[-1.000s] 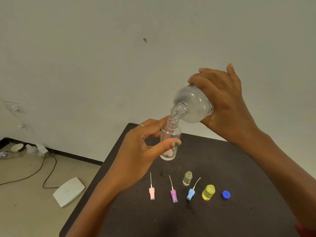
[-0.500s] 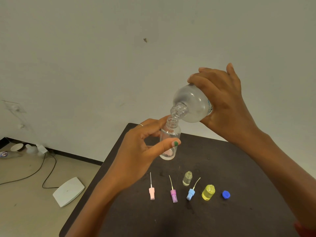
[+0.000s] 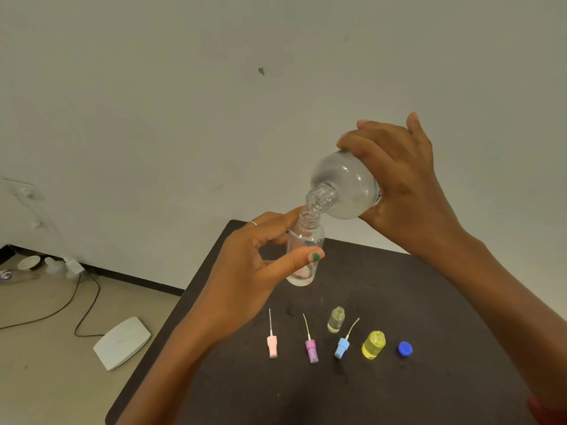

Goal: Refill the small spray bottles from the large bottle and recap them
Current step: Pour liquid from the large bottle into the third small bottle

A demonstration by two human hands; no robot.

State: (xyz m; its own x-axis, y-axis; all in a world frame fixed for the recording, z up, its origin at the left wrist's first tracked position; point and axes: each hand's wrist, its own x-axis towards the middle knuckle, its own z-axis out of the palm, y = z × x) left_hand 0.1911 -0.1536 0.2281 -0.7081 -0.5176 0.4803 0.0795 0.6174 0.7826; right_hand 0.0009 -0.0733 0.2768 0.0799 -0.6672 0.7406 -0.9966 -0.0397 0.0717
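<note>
My right hand [image 3: 408, 191] grips the large clear bottle [image 3: 345, 187], tipped down to the left with its open mouth over the neck of a small clear bottle [image 3: 305, 240]. That small bottle is pinched upright by my left hand [image 3: 245, 268] above the dark table [image 3: 399, 302]. A little liquid sits at its bottom. On the table lie a pink spray cap [image 3: 272, 345], a purple spray cap [image 3: 311, 352] and a blue spray cap [image 3: 342, 346], each with a thin tube. A tiny clear bottle [image 3: 336, 319] and a small yellow bottle [image 3: 373, 345] stand uncapped beside a blue screw cap [image 3: 405, 348].
The table's left edge runs diagonally from far centre to near left. On the floor to the left lie a white flat device [image 3: 122, 342], a black cable [image 3: 76, 305] and some clutter by the wall [image 3: 46, 265]. A plain wall stands behind the table.
Nothing has visibly moved; both hands hold the same pouring pose.
</note>
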